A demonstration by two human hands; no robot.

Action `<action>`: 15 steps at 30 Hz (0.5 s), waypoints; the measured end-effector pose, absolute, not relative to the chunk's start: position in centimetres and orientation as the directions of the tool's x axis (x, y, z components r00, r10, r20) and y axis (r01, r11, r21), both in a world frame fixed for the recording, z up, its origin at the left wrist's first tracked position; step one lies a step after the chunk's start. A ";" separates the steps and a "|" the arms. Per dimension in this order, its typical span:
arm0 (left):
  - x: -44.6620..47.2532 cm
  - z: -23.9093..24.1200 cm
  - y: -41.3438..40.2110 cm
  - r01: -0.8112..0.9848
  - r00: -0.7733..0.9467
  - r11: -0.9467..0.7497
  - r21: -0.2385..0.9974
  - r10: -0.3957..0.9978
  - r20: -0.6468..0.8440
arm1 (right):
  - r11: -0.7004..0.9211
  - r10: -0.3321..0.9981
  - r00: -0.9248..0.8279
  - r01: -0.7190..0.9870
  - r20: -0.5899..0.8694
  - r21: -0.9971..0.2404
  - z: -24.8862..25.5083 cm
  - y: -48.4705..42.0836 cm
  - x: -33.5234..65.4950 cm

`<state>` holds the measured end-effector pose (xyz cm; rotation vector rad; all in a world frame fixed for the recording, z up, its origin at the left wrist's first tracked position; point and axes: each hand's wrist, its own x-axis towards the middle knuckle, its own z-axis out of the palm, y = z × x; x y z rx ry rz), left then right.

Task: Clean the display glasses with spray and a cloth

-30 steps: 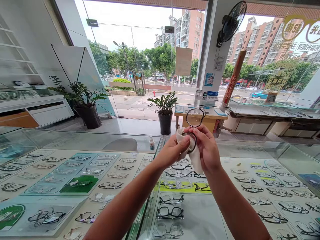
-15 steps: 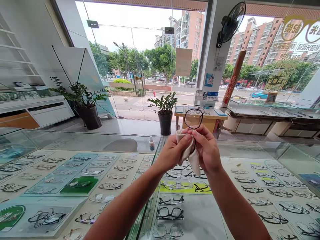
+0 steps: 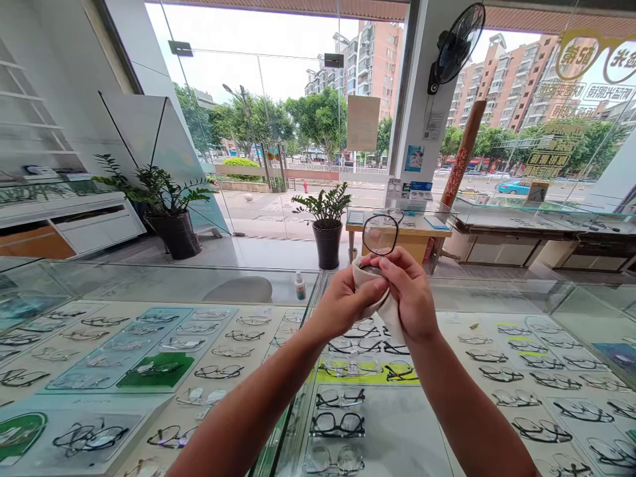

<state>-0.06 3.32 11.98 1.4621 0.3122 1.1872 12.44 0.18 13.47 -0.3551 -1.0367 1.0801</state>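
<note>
While I follow along over the head feed, the left hand (image 3: 342, 305) has pushed its thumb further across the cream cloth (image 3: 391, 320), so its tip now sits close to the fingertips of the right hand (image 3: 416, 295). A second ago, much of the lower rim of the black-rimmed eyeglasses (image 3: 380, 234) showed in front of the cloth; now I make out only a sliver of that lens at the cloth's upper fold. For the work in hand, I take this to mean that the cloth bears on the lower lens alone, the upper one standing bare above the fingers.

On the left I read a close pinch, thumb pressing cloth against lens; the fingers behind are mostly hidden. On the right, thumb and fingers nip the frame, seemingly near the bridge, though I cannot tell exactly where.

The pair is held up over the glass display case (image 3: 397, 424), one lens above the other, a loose tail of cloth hanging beside the right palm. Off to the left, a small white bottle (image 3: 300, 286) stands upright, apart from both hands.
</note>
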 end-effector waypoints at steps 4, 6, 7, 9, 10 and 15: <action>-0.2 12.3 3.0 -0.403 0.394 -0.362 0.840 0.760 0.517 | 0.460 0.852 0.057 -0.557 0.521 -0.692 13.6 -0.2 12.4; -1.0 12.4 3.1 -0.365 0.461 -0.354 0.861 0.735 0.497 | 0.446 0.861 0.061 -0.568 0.505 -0.691 13.8 -0.2 12.7; -1.4 12.5 3.1 -0.343 0.517 -0.334 0.878 0.714 0.473 | 0.443 0.864 0.067 -0.571 0.498 -0.691 14.0 -0.2 12.9; -2.1 12.5 3.3 -0.306 0.621 -0.285 0.908 0.663 0.418 | 0.443 0.868 0.078 -0.567 0.491 -0.694 14.2 -0.2 13.1; -2.2 12.5 3.3 -0.301 0.649 -0.270 0.915 0.645 0.404 | 0.445 0.867 0.079 -0.563 0.491 -0.696 14.2 -0.1 13.1; -1.3 12.6 3.2 -0.357 0.517 -0.336 0.871 0.706 0.484 | 0.452 0.857 0.059 -0.564 0.512 -0.691 13.7 0.0 12.5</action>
